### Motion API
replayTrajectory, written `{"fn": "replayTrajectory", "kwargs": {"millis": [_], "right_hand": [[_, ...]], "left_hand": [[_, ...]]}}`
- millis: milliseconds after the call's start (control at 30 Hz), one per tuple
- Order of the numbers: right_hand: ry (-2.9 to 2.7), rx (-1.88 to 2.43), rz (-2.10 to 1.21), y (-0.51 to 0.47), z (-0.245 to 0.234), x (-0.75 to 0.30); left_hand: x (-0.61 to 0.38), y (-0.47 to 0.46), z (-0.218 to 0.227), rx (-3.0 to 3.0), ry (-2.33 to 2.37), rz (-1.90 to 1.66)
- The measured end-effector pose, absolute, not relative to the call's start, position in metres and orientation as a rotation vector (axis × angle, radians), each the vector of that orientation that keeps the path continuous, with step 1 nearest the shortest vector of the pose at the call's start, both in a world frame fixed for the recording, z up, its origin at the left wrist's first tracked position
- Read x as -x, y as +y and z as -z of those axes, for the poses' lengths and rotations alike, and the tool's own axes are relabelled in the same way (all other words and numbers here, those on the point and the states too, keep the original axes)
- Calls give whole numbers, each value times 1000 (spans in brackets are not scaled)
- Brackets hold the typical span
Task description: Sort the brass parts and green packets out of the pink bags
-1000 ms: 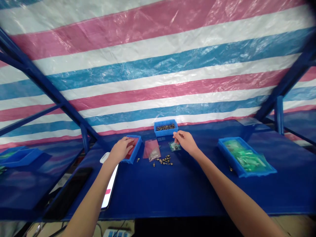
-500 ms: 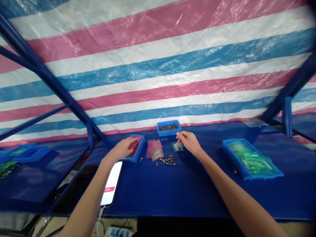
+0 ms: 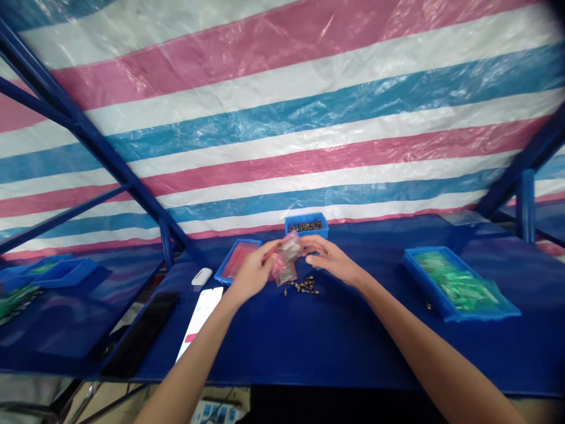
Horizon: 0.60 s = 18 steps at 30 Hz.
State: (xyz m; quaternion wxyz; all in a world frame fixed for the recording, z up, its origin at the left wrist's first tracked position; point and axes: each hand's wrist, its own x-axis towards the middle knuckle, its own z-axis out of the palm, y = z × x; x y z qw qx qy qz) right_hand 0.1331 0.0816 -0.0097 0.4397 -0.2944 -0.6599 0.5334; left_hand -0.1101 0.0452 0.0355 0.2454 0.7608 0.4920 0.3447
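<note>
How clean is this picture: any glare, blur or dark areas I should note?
Head view: glare flecks the striped sheet; head view: the left hand and the pink bag look smeared, probably by motion; head view: the phone screen is washed out nearly white; head view: the upper right corner falls dark.

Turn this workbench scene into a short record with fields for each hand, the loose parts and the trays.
Left hand: holding a pink bag, blurred
Right hand: at the same bag's edge; grip unclear
Loose parts: small, brass-coloured, scattered on the table
Left tray: pink plastic
Back tray: small metal pieces
Right tray: green bags
</note>
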Motion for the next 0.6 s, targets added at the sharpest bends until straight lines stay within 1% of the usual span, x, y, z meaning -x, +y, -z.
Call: {"fn": "replayTrajectory", "kwargs": {"millis": [100, 133, 200, 267, 333, 400, 600], "right_hand": [[-1548, 726, -1389, 81, 10, -128], [-1493, 755, -1379, 82, 11, -129], [-1384, 801, -1344, 88, 13, -133], [-1307, 827, -1315, 93, 15, -138], [-1276, 844, -1300, 96, 17, -141], [-1274, 847, -1300, 97, 19, -142], [-1320, 854, -1323, 94, 19, -140]], "left_hand": [[110, 55, -41, -2129, 1268, -815], [121, 61, -44, -2136, 1305, -800], [153, 76, -47, -2220, 1552, -830], [186, 89, -45, -2389, 1703, -601], [208, 99, -38, -2460, 1675, -297], [216, 103, -30, -2465, 1637, -139], [201, 111, -18, -2526, 1593, -39]]}}
